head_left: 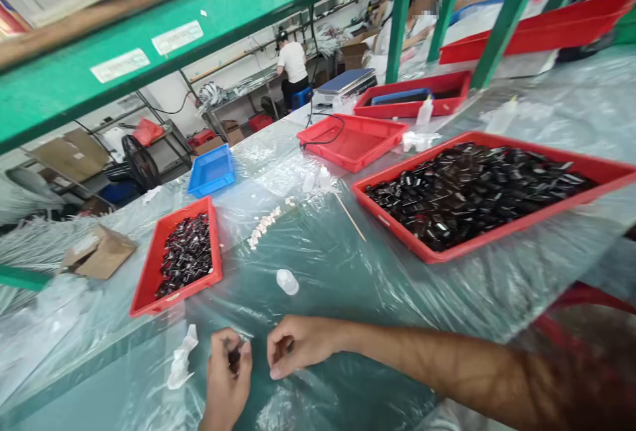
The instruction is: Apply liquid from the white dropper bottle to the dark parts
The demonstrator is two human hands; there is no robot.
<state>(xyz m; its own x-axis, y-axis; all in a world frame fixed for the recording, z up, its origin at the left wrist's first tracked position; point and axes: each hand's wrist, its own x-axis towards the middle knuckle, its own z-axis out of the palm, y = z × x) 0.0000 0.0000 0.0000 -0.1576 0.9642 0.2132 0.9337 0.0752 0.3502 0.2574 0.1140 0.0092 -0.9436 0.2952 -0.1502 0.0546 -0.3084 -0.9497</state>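
Table [342, 259]: green top, covered by clear, wrinkled plastic film.
Shelf beam [238, 17]: green, slants across the upper left, two white labels stuck on it.
Big red tray [392, 229]: on the table's right side, heaped with glossy black parts [477, 192].
Small red tray [149, 269]: left of and beyond the hands, also loaded with dark parts [186, 252].
Middle red tray [355, 143]: farther back, between those two; a black cable loops over its left side.
Blue tray [211, 173]: just behind the small red tray.
Right hand [305, 345]: over the table, fingers curled toward the thumb; whether they grip anything, I cannot tell.
Left hand [226, 381]: just beside the right, fingers bent and thumb opposed, closed on a small dark piece [234, 357].
Crumpled tissue [181, 358]: on the film, left of the left hand.
Whitish container [287, 282]: just beyond the right hand.
Small dark piece: between left thumb and fingers, partly hidden; shape too blurred to tell.
White bits [265, 224]: strewn in a loose curve beyond the container.
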